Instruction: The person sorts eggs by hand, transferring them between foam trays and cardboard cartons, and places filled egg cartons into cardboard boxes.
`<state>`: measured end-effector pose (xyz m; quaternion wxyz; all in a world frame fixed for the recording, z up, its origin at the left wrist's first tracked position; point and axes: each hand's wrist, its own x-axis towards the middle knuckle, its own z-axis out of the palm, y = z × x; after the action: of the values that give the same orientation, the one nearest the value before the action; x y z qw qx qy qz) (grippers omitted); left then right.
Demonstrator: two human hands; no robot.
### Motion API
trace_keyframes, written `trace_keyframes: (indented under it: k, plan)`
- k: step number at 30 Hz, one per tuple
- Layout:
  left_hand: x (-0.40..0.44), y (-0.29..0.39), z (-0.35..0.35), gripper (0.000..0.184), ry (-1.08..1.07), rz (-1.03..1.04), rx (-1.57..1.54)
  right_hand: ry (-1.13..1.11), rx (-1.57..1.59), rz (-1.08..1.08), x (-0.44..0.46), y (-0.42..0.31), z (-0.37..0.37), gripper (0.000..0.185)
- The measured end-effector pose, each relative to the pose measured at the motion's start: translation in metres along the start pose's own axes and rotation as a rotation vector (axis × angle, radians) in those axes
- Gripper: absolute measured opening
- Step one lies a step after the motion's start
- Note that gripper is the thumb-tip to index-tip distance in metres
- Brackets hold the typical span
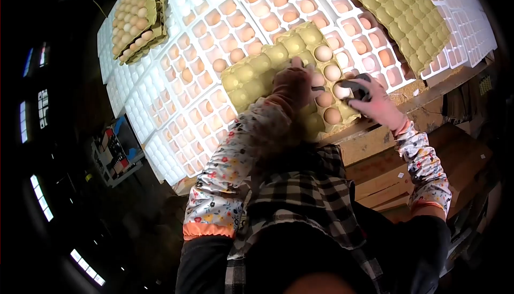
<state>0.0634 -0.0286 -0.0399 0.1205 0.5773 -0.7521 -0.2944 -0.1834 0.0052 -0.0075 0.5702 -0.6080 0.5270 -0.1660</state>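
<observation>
The egg tray (pixel 250 82) lay at the counter's (pixel 408 94) near edge, beneath the left hand (pixel 294 84), whose grip was unclear. The right hand (pixel 379 102) grasped a pale egg (pixel 339 91).

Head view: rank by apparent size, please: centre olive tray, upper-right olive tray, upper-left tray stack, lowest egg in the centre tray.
1. Centre olive tray, partly covered
2. Upper-right olive tray
3. Upper-left tray stack, cut off by the frame
4. Lowest egg

Nearness may enlarge the centre tray.
</observation>
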Motion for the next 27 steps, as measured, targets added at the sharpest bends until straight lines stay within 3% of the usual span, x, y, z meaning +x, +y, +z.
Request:
trace_keyframes:
  k: [2,3,4,6,7,8,10,11,13,14,15,17,19,20,22,23,24,25,27]
  plan:
    - [-0.002,0.005,0.008,0.034,-0.043,0.085,0.173,0.033,-0.892,-0.306,0.006,0.012,0.012,0.048]
    - [-0.003,0.01,-0.006,0.036,-0.069,-0.001,0.048,-0.052,-0.743,-0.252,0.016,0.015,0.006,0.059]
    - [-0.005,0.0,-0.011,0.033,-0.063,0.061,-0.074,-0.019,-0.731,-0.356,0.021,0.023,0.0,0.06]
    - [-0.018,-0.009,-0.018,0.03,-0.07,-0.205,-0.879,-0.073,-0.072,-0.181,0.019,0.027,-0.009,0.058]
    - [-0.025,-0.009,-0.024,0.03,-0.132,-0.429,-1.528,-0.17,0.536,0.152,0.017,0.021,-0.017,0.055]
    - [-0.027,-0.01,-0.022,0.031,-0.088,-0.243,-1.235,-0.202,0.823,0.13,0.014,0.024,-0.019,0.055]
    - [-0.022,-0.006,-0.009,0.033,0.022,0.091,-0.622,-0.083,0.734,0.063,0.015,0.003,-0.014,0.052]
    - [-0.017,-0.001,-0.007,0.034,0.01,0.136,-0.248,-0.047,0.477,0.101,0.022,-0.006,-0.012,0.053]
    - [-0.013,0.02,0.013,0.037,-0.169,0.157,0.297,0.038,-0.375,-0.218,0.035,-0.012,-0.002,0.063]
    - [-0.016,0.029,0.022,0.039,-0.289,0.175,0.493,0.128,-0.727,-0.382,0.044,0.0,0.008,0.064]
    - [-0.017,0.037,0.025,0.041,-0.383,0.205,0.605,0.118,-0.896,-0.339,0.049,-0.01,0.018,0.064]
    - [-0.025,0.036,0.018,0.045,-0.45,0.203,0.558,0.178,-1.023,-0.376,0.06,-0.004,0.028,0.061]
    - [-0.056,0.009,-0.027,0.051,-0.268,0.099,0.066,0.162,-0.908,-0.334,0.06,-0.011,0.023,0.057]
    - [-0.079,-0.008,-0.043,0.053,-0.128,0.044,-0.147,0.073,-0.816,-0.185,0.058,-0.029,0.02,0.057]
    - [-0.132,-0.069,-0.089,0.056,0.014,-0.087,-0.454,0.11,-0.655,-0.102,0.054,-0.023,0.01,0.054]
    - [-0.159,-0.112,-0.098,0.043,0.23,-0.089,-0.653,0.12,-0.398,0.119,0.056,-0.034,0.014,0.051]
    - [-0.181,-0.158,-0.126,0.032,0.377,-0.106,-0.499,0.134,-0.135,0.334,0.058,-0.043,0.02,0.049]
    - [-0.199,-0.198,-0.151,0.026,0.526,-0.255,-0.771,0.092,-0.334,0.148,0.056,-0.037,0.023,0.046]
    - [-0.215,-0.298,-0.187,0.037,0.655,-0.47,-0.537,0.031,-0.378,-0.031,0.062,-0.041,0.069,0.044]
